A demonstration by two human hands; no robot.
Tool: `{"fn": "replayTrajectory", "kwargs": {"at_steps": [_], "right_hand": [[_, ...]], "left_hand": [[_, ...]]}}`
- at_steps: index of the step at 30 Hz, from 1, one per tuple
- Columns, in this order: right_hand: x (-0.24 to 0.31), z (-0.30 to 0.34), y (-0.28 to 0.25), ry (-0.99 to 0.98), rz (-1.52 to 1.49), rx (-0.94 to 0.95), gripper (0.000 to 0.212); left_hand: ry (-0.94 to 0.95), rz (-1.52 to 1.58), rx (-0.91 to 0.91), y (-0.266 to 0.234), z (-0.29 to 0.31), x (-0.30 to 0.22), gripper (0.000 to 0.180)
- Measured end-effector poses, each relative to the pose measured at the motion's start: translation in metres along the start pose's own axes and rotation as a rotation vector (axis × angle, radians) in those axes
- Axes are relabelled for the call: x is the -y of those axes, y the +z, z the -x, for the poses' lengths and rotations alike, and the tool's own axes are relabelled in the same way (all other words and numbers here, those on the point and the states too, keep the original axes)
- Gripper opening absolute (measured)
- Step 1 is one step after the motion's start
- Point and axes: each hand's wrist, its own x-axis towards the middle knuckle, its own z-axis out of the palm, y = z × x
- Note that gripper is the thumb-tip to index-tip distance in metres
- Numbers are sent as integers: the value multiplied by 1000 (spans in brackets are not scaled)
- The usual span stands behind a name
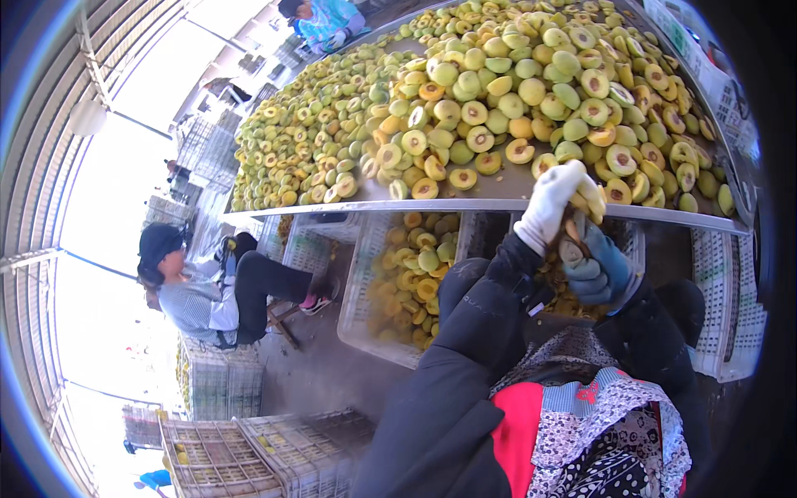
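My left hand, in a white glove, is closed just past the near edge of the metal table. Its curled fingers look yellowish; whether that is stain or a piece of fruit, I cannot tell. Right below and touching it is my right hand, in a stained blue-grey glove, also closed. Something narrow and brownish shows between the hands, too small to name. Halved yellow-green stone fruit, like apricots, lie on the table behind them, some with the brown pit showing. Under my hands, a crate with fruit halves is partly hidden by my arms.
The table's metal rim runs across in front of me. A white crate of fruit halves stands left of my knees. Further left sits a person in a dark cap. Stacked crates stand at right, more crates at lower left.
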Motion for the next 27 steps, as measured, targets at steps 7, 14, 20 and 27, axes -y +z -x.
{"fn": "replayTrajectory", "kwargs": {"at_steps": [7,14,20,27], "right_hand": [[-10,-20,20,81,499,-363,66],[-15,2,-6,-75,204,-169,43],[-6,-14,-5,-190,250,-435,46],[-6,-27,20,-107,265,-372,59]], "left_hand": [[616,-789,-604,-110,32,-16,23],[219,-801,-950,-147,62,-69,27],[-128,-1501,-408,-123,-61,-70,37],[343,-2388,900,-211,-233,-239,32]]}}
